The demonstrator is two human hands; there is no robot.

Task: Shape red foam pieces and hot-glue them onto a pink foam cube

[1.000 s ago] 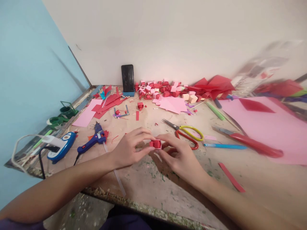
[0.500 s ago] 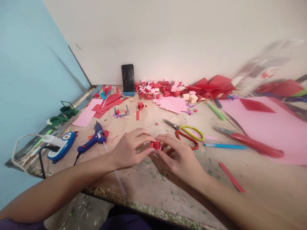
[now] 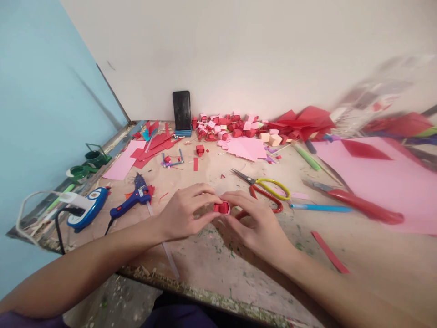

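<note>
Between my two hands, low over the wooden table, is a small folded red paper box with a pale pink rim on its right side. My left hand pinches its left side between thumb and fingers. From the other side, my right hand grips it with thumb and forefinger. Just behind my right hand lie scissors with a yellow and an orange handle. A blue hot glue gun rests left of my left hand, its clear glue stick sticking out toward me.
At the back, a phone stands beside a heap of small red and pink paper boxes. To the right lie a red-handled knife, a blue pen, a red strip and pink sheets. A blue-white power strip sits left.
</note>
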